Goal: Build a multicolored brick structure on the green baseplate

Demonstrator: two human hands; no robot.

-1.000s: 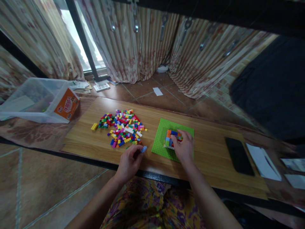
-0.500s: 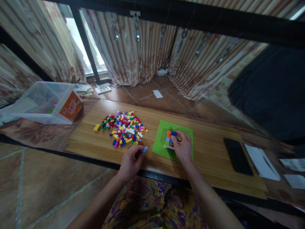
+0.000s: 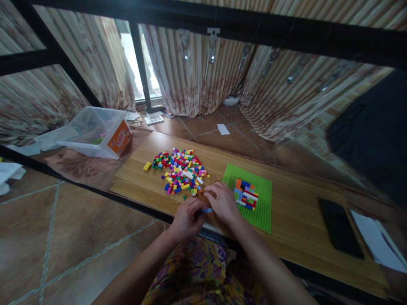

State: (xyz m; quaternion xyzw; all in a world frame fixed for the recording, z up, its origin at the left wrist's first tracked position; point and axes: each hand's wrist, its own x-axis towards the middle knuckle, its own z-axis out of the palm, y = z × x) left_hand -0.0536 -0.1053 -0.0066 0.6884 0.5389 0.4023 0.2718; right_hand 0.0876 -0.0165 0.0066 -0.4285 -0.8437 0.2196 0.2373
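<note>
My left hand (image 3: pixel 187 218) is closed, pinching a light blue toy brick (image 3: pixel 207 210) with studs just above the table's front edge. Close beside it is my right hand (image 3: pixel 222 202), its fingers apart and nothing visible in them; the fingertips point toward the loose bricks. A green baseplate (image 3: pixel 263 216) lies to the right, partly behind the right hand. On the baseplate sits a low build of multicoloured bricks (image 3: pixel 246 195), with red, white, orange and blue pieces. A heap of loose bricks (image 3: pixel 184 169) in many colours spreads left of the baseplate.
A clear plastic box (image 3: pixel 92 146) with an orange label stands at the far left of the wooden table (image 3: pixel 136 178). A yellow brick (image 3: pixel 147 166) lies beside the heap. A black phone-like slab (image 3: pixel 340 228) and white paper (image 3: pixel 377 241) lie at the right.
My right hand has left the build on the baseplate and moved left to beside my left hand. The left hand still holds the light blue brick. The whole view has shifted.
</note>
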